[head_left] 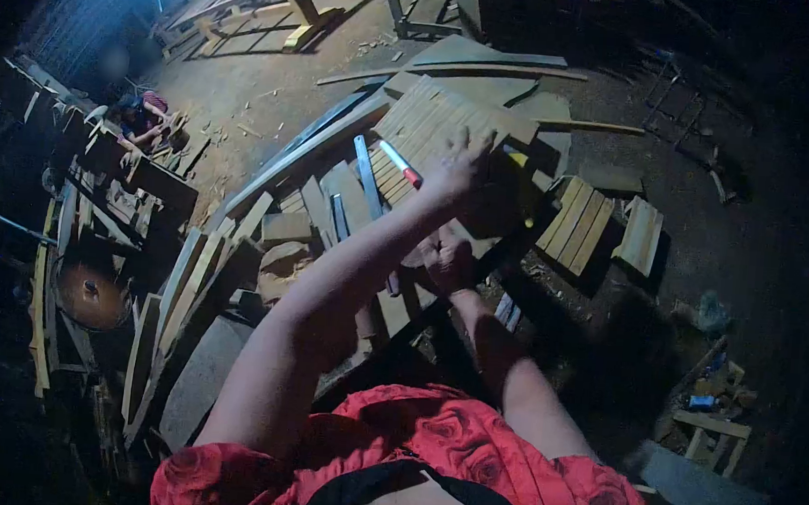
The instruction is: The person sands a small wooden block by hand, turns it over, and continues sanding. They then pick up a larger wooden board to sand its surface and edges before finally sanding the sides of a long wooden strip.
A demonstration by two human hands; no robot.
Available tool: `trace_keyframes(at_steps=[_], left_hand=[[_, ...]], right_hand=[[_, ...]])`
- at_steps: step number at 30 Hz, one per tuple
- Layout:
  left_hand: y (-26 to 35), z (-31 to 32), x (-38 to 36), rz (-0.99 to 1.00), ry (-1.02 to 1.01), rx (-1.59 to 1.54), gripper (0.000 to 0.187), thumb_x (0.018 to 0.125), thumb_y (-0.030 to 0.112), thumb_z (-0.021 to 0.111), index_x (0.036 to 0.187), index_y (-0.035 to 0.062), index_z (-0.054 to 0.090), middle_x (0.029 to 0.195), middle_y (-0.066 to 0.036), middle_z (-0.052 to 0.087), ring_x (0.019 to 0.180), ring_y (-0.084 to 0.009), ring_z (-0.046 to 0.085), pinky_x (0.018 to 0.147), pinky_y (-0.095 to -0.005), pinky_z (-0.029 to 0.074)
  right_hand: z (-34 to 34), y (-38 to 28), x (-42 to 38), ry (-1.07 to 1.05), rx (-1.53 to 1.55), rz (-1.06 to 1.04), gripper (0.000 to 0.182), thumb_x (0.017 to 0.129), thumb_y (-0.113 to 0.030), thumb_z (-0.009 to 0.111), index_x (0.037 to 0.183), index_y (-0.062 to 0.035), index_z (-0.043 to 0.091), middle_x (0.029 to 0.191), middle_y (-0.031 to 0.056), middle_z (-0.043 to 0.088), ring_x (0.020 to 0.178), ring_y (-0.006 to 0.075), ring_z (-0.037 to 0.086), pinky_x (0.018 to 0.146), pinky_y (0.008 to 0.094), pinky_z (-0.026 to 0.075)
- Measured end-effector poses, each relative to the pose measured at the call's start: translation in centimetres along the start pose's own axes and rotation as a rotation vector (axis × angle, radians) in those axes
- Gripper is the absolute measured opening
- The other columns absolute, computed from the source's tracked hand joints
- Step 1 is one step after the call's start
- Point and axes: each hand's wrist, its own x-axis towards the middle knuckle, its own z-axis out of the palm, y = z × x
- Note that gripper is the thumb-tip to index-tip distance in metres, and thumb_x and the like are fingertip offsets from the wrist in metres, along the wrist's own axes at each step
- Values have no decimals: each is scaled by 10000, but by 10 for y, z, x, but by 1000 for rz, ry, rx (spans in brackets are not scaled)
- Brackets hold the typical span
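Note:
My left hand (462,167) reaches over the far part of the workbench, its fingers spread above a panel of light wooden slats (433,114). Just left of its wrist lies a white and red marker (400,164). My right hand (445,258) is lower, at the near edge of the bench, with its fingers bent; whether it holds anything is hidden. A blue metal ruler (368,177) rests left of the marker, and a shorter dark metal piece (339,217) is near it. A yellow-tipped tool (516,157) is right of my left hand.
Slatted wooden pieces (575,224) and a further one (640,235) stand to the right. A round saw blade (92,294) and stacked boards (188,284) are at the left. Another person (146,122) crouches at the upper left. A wooden frame (300,6) stands farther back.

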Motion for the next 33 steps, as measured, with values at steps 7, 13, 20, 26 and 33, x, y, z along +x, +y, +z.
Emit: trace_keyframes(at_steps=[7, 13, 20, 26, 33], left_hand=[[17, 32, 54, -117, -66, 206, 645, 841, 259, 543, 1402, 334, 232, 1413, -256, 222, 1218, -564, 282, 901, -626, 371], [13, 16, 55, -150, -141, 52, 533, 831, 272, 545, 1335, 261, 369, 1336, -267, 296, 1128, -558, 390, 893, -520, 427], [-37, -58, 21, -65, 447, -467, 314, 835, 223, 514, 1104, 62, 493, 1012, -150, 490, 914, -287, 517, 750, -355, 461], [-163, -115, -19, -307, 982, -683, 328, 793, 88, 461, 1108, -5, 454, 796, -63, 524, 703, -152, 516, 611, -278, 456], [-203, -168, -134, -309, 903, -993, 118, 795, 84, 509, 876, 11, 555, 712, -59, 561, 565, -170, 537, 540, -298, 452]], right_hand=[[1, 8, -1, -37, -52, -59, 302, 771, -312, 582, 867, -28, 607, 751, 213, 593, 718, 419, 567, 613, 456, 452], [-3, 0, 1, 35, 0, -33, 197, 748, -195, 541, 818, -16, 588, 745, 230, 581, 687, 423, 568, 607, 470, 448], [22, 52, 4, 145, -196, -363, 305, 826, -306, 578, 940, -26, 617, 839, 239, 601, 783, 377, 607, 634, 433, 467], [6, 12, 2, 61, -127, -66, 364, 825, -350, 575, 946, -9, 612, 829, 241, 609, 796, 383, 611, 679, 437, 472], [12, 21, 4, 123, 10, -117, 350, 820, -355, 584, 878, -10, 601, 791, 220, 618, 766, 381, 615, 652, 418, 466]])
